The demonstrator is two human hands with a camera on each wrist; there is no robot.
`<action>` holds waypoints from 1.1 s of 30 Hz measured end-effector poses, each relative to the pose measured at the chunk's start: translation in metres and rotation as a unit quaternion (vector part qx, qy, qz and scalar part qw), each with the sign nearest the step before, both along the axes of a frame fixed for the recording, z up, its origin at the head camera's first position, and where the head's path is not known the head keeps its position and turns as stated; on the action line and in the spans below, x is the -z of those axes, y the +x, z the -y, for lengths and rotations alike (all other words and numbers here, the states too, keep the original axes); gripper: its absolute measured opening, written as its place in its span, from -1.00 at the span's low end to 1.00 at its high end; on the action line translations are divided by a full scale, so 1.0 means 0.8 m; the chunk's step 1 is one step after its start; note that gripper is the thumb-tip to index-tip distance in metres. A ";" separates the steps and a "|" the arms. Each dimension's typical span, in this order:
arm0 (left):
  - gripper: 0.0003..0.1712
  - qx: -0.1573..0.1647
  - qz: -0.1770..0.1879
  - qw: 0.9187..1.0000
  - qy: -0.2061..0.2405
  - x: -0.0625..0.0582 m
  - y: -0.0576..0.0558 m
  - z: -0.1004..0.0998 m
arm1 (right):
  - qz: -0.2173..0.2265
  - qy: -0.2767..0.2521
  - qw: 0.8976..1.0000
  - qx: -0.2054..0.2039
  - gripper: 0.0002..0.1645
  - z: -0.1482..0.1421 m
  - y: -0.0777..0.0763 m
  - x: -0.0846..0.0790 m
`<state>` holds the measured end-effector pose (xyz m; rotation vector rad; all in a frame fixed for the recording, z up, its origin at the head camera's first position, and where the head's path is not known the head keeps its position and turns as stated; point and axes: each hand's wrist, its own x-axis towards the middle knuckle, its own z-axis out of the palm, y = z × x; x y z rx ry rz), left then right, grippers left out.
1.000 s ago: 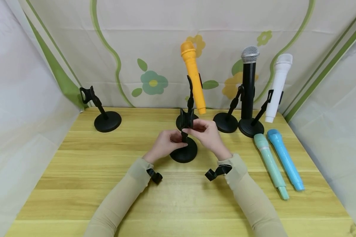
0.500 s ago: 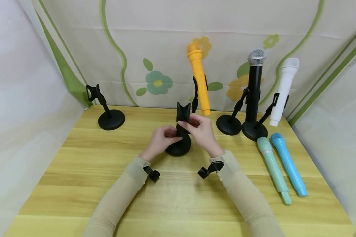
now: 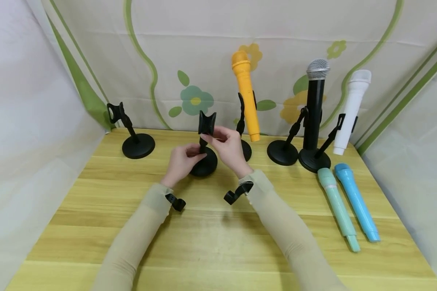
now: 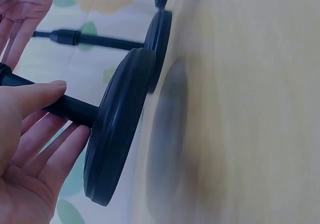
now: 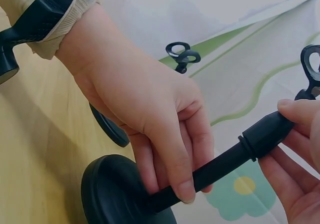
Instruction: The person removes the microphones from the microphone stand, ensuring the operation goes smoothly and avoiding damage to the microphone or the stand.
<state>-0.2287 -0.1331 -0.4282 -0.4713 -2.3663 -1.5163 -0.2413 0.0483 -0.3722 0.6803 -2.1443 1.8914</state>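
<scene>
Holding one stand (image 3: 206, 163) of five

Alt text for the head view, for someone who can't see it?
A person's left hand and right hand grip a black mic stand with an empty clip over a wooden table. An orange microphone, black microphone and white microphone sit in stands farther right; a green microphone and blue microphone lie nearer; another empty stand is far left.

You've got floral cloth (image 3: 204, 60) across top of head view, mint microphone (image 3: 338, 207) and blue microphone (image 3: 357, 202) lying lower right, white microphone (image 3: 352, 111) tilted upper right
</scene>
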 end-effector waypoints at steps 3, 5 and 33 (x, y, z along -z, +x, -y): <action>-0.76 -0.013 -0.005 1.000 -0.006 -0.002 -0.008 0.009 | -0.003 -0.002 1.000 -0.008 -0.74 0.011 -0.013 -0.001; -0.77 -0.025 -0.004 1.000 -0.009 -0.002 -0.014 0.015 | -0.004 -0.005 1.000 -0.015 -0.74 0.020 -0.023 -0.002; -0.75 -0.136 0.032 0.990 -0.020 0.023 -0.056 0.063 | 0.071 0.032 0.997 0.010 -0.72 0.106 -0.074 0.001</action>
